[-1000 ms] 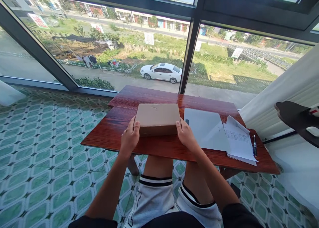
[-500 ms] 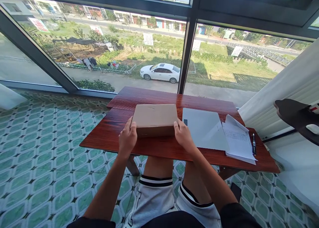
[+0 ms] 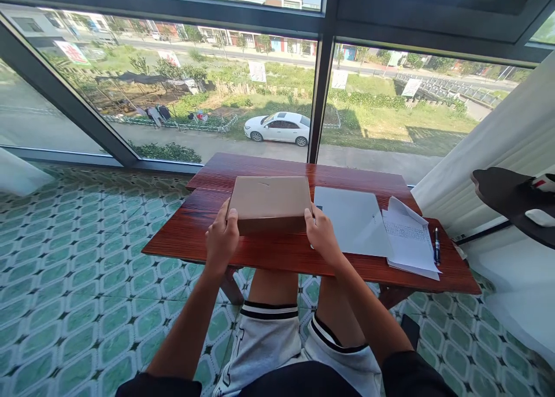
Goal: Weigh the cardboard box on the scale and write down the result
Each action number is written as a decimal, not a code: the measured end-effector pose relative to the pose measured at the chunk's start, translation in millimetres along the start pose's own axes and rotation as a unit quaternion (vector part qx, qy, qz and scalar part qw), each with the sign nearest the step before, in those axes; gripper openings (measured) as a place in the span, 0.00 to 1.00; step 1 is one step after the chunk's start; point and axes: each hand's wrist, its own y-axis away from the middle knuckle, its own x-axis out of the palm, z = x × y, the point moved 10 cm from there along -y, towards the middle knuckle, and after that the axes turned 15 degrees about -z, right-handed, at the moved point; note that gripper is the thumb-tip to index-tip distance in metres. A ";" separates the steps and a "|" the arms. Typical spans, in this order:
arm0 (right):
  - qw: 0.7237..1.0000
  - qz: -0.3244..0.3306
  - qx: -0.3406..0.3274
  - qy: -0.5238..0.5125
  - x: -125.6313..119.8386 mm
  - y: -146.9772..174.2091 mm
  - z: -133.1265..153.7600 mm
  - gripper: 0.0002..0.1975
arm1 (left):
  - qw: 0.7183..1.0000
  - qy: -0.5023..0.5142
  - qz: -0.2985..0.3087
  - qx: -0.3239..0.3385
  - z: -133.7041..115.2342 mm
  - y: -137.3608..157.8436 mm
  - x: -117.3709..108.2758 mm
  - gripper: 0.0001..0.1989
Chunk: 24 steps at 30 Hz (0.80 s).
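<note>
A flat brown cardboard box (image 3: 269, 200) rests on the low red wooden table (image 3: 191, 229) in front of me. My left hand (image 3: 222, 239) grips its near left corner, thumb on top. At the near right corner my right hand (image 3: 321, 239) holds the box the same way. Both forearms reach out over my knees.
A closed grey laptop (image 3: 351, 221) lies right of the box, then a sheaf of printed papers (image 3: 407, 241) and a black pen (image 3: 436, 245). White curtain hangs at right by a dark shelf (image 3: 507, 203). Green patterned floor tiles surround the table; large windows stand behind.
Both hands stay on the box's near corners. The view has shifted a little; the box looks barely raised or nudged away from me.
</note>
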 end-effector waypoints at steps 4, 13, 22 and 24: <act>1.000 -0.022 0.001 0.017 -19.5 0.0 -1.0 0.28 | 1.000 0.013 0.006 -0.016 -14.8 4.9 4.3 0.30; 0.994 -0.074 0.025 0.082 -71.3 -3.7 -25.5 0.27 | 0.998 0.047 0.035 0.020 -64.0 22.9 31.1 0.29; 0.984 -0.119 0.044 0.121 -132.3 -3.1 -52.9 0.28 | 0.993 0.058 0.103 0.002 -106.5 51.6 68.4 0.30; 0.981 -0.139 0.049 0.127 -146.8 -4.0 -60.5 0.26 | 0.990 0.060 0.127 0.004 -117.5 59.6 77.8 0.31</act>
